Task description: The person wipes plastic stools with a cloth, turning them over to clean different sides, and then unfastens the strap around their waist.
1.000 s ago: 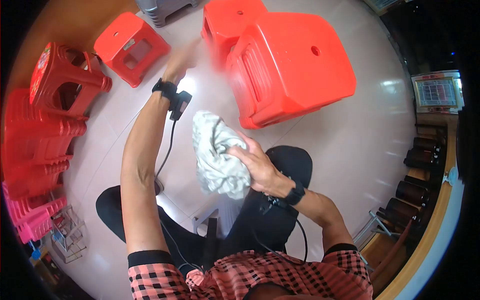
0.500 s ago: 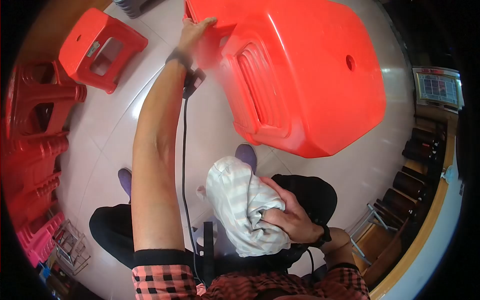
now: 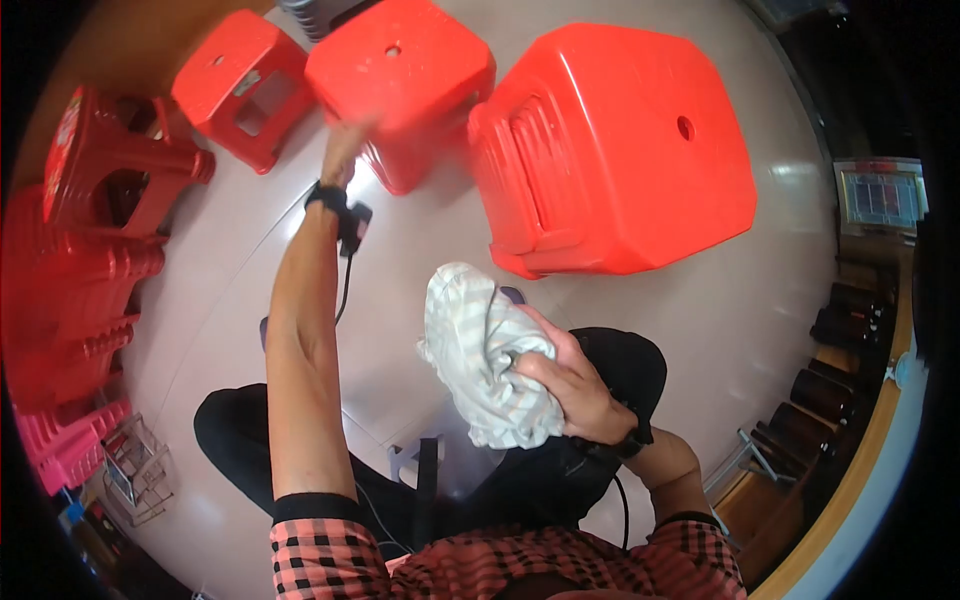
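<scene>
A bunched white-and-grey striped cloth (image 3: 485, 355) is held in my right hand (image 3: 580, 392), its fingers and thumb pressed into the folds. My left arm reaches forward, and my left hand (image 3: 345, 147) is at the near left edge of the middle red stool (image 3: 400, 75); its fingers are smeared by motion, so their grip cannot be made out. To the right of that stool stands a larger-looking red stool (image 3: 640, 150) with a round hole in its top. Another red stool (image 3: 235, 80) is just left of the middle one.
Stacked red stools (image 3: 75, 290) and pink stools (image 3: 75, 445) line the left side, near a metal rack (image 3: 140, 470). Dark bottles or jars (image 3: 825, 395) sit on a shelf at the right. A grey stool (image 3: 315, 15) is partly visible at the top.
The middle red stool has shifted left, away from the large-looking one and closer to the left stool. My left hand has moved with it. The cloth remains in my right hand.
</scene>
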### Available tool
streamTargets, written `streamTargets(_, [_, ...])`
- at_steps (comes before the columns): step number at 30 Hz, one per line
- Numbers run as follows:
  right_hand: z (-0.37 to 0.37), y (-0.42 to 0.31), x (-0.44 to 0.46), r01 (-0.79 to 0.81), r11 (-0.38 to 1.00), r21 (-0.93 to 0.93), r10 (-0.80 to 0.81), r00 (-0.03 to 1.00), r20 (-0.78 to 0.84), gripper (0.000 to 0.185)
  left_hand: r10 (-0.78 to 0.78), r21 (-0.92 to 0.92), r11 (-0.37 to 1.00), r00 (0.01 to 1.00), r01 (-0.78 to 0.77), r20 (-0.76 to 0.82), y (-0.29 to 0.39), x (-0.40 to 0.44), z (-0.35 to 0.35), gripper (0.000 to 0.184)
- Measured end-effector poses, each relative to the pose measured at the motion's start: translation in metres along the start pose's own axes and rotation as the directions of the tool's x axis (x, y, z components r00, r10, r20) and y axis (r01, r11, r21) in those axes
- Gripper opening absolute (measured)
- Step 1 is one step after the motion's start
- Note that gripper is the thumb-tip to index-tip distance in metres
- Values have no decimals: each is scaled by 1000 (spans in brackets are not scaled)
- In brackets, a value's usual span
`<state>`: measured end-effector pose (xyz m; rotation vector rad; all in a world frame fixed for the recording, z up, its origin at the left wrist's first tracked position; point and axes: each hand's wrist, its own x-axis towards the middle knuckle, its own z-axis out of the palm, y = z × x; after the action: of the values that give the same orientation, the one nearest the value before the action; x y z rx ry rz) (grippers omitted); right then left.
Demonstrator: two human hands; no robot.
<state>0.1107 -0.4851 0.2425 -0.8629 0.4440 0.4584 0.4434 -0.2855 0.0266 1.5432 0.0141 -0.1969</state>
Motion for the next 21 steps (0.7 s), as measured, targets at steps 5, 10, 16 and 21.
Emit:
streamTargets(5, [18, 27, 12, 22, 1000, 17, -24, 994, 106, 42, -181, 10, 983, 982, 181, -50, -6, -116, -46, 46])
streamTargets(10, [35, 59, 27, 82, 997, -2, -80, 984, 160, 39, -280, -25, 957, 900, 288, -333, -22, -238, -69, 55])
streamTargets(16, [51, 85, 47, 114, 993, -44, -107, 985, 138, 32, -226, -67, 973, 841, 221, -491, -46, -360, -65, 60])
streamTargets(21, [52, 109, 65, 111, 988, -104, -99, 988, 120, 31, -383, -104, 917, 776, 386, -502, -59, -426, -58, 66])
